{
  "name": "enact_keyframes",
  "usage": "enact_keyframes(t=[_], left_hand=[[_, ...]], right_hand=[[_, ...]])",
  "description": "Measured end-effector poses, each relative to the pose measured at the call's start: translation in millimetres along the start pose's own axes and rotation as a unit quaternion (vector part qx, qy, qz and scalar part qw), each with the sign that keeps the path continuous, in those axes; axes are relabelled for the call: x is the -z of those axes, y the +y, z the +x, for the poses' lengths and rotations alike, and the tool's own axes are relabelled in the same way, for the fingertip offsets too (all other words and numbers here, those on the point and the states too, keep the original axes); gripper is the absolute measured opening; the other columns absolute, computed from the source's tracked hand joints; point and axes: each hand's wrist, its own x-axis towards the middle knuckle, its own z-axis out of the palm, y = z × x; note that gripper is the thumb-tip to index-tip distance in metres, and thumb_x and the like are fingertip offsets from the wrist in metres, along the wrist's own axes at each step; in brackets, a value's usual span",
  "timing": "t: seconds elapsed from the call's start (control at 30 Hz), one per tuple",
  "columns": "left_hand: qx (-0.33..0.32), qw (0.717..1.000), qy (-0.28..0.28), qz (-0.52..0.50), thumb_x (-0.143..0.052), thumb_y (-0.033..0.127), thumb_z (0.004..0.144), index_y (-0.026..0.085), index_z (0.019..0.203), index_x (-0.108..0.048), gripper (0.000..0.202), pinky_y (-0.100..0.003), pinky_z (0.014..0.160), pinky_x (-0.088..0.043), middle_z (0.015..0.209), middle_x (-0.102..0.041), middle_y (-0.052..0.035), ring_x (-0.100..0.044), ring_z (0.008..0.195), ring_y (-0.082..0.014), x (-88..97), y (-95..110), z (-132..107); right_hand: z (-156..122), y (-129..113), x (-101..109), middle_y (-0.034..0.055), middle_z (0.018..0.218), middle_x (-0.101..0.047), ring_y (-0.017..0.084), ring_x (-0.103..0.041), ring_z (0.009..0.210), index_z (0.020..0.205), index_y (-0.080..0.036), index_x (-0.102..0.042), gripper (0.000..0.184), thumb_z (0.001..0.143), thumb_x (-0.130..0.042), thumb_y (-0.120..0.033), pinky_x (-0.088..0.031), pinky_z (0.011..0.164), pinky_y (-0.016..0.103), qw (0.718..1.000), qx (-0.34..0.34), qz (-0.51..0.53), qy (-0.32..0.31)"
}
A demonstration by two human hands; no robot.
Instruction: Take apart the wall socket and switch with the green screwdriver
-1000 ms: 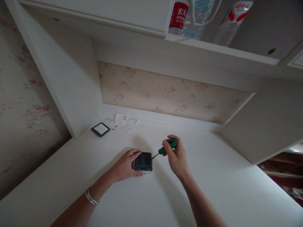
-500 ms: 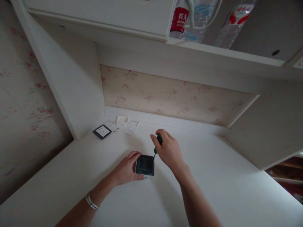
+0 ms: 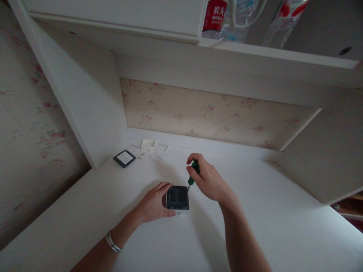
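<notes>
A dark square socket module [image 3: 177, 197] on a white box sits on the white desk [image 3: 255, 226]. My left hand [image 3: 154, 206] wraps around its left side and holds it in place. My right hand [image 3: 208, 179] is closed around a green-handled screwdriver [image 3: 193, 174], held nearly upright. Its tip rests on the module's right upper part.
A black-framed switch plate [image 3: 124, 158] and several small white parts [image 3: 153, 148] lie at the back left corner. A white side panel [image 3: 85, 98] stands to the left. Water bottles [image 3: 227, 19] stand on the shelf overhead.
My right hand swung the screwdriver from a flat, sideways pose to nearly upright, and its tip came down onto the module. My left hand kept its hold.
</notes>
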Motion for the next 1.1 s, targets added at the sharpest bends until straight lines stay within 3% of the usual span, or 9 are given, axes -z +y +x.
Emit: enact_keyframes(t=[0.1,0.23,0.37,0.47,0.57,0.77,0.93,1.03,1.1], left_hand=[[0.001,1.0,-0.001,-0.007,-0.082,0.036,0.052,0.027,0.128,-0.047,0.084,-0.036,0.101,-0.04,0.132,-0.049,-0.0046,-0.05,0.118,-0.0266,-1.3,-4,0],[-0.007,0.999,-0.014,-0.03,-0.081,0.037,0.055,0.028,0.128,-0.048,0.08,-0.037,0.101,-0.041,0.131,-0.05,-0.0046,-0.05,0.117,-0.0266,0.4,-4,1],[-0.002,0.999,-0.016,-0.042,-0.082,0.036,0.054,0.028,0.13,-0.047,0.084,-0.04,0.103,-0.038,0.132,-0.049,-0.0057,-0.048,0.12,-0.0282,1.0,-5,2],[-0.001,0.999,-0.012,-0.039,-0.082,0.038,0.054,0.027,0.13,-0.047,0.085,-0.039,0.104,-0.038,0.132,-0.048,-0.0058,-0.047,0.121,-0.0277,-0.3,-8,2],[-0.004,0.999,-0.01,-0.032,-0.081,0.041,0.054,0.026,0.13,-0.047,0.085,-0.04,0.105,-0.037,0.133,-0.047,-0.0064,-0.046,0.122,-0.0283,-1.4,-10,2],[0.0,1.0,-0.019,-0.021,-0.081,0.042,0.054,0.026,0.134,-0.044,0.089,-0.042,0.108,-0.034,0.137,-0.045,-0.0066,-0.044,0.125,-0.0289,-1.7,-15,2],[-0.004,0.999,-0.019,-0.028,-0.081,0.043,0.055,0.026,0.132,-0.046,0.086,-0.039,0.106,-0.036,0.135,-0.047,-0.0059,-0.046,0.123,-0.0271,-0.5,-13,3],[-0.008,0.999,-0.021,-0.034,-0.082,0.04,0.055,0.026,0.129,-0.047,0.083,-0.037,0.104,-0.038,0.133,-0.048,-0.0056,-0.048,0.12,-0.026,-0.2,-11,3],[-0.01,0.999,-0.023,-0.039,-0.082,0.039,0.055,0.026,0.129,-0.047,0.083,-0.037,0.103,-0.039,0.132,-0.048,-0.0054,-0.048,0.119,-0.0255,-0.3,-11,3]], right_hand=[[-2,4,2,-0.0038,0.074,-0.055,0.013,-0.055,0.065,0.114,-0.025,-0.041,0.023,0.092,-0.042,-0.027,-0.041,0.063,0.026,0.998,-0.002,0.05,-0.03],[-1,5,2,-0.0007,0.089,-0.061,0.012,-0.058,0.074,0.11,-0.025,-0.047,0.02,0.091,-0.044,-0.028,-0.044,0.069,0.025,0.995,0.047,0.08,-0.045],[4,0,-2,0.0022,0.098,-0.063,0.016,-0.061,0.082,0.11,-0.026,-0.053,0.027,0.089,-0.049,-0.043,-0.043,0.071,0.028,0.995,0.026,-0.067,0.07],[6,-2,-5,0.0046,0.099,-0.064,0.019,-0.062,0.075,0.116,-0.028,-0.055,0.041,0.086,-0.048,-0.056,-0.042,0.063,0.029,0.969,-0.041,-0.202,0.138],[5,-1,-6,0.0059,0.094,-0.064,0.018,-0.062,0.071,0.113,-0.027,-0.059,0.038,0.089,-0.046,-0.052,-0.041,0.061,0.028,0.956,-0.054,-0.238,0.161],[3,5,-1,0.0073,0.097,-0.065,0.018,-0.062,0.08,0.119,-0.021,-0.056,0.032,0.09,-0.046,-0.032,-0.045,0.075,0.03,0.982,0.003,-0.124,0.143],[-2,-1,6,0.0067,0.114,-0.062,0.017,-0.061,0.091,0.135,-0.023,-0.039,0.043,0.092,-0.043,-0.027,-0.046,0.078,0.028,0.997,0.072,-0.022,0.023],[-4,-9,3,0.0069,0.115,-0.062,0.018,-0.061,0.092,0.132,-0.024,-0.041,0.039,0.093,-0.042,-0.03,-0.045,0.076,0.029,0.996,0.059,-0.068,0.029],[-4,-12,-1,0.0066,0.101,-0.067,0.02,-0.062,0.082,0.119,-0.023,-0.05,0.032,0.091,-0.045,-0.04,-0.043,0.069,0.029,0.989,0.011,-0.132,0.071]])
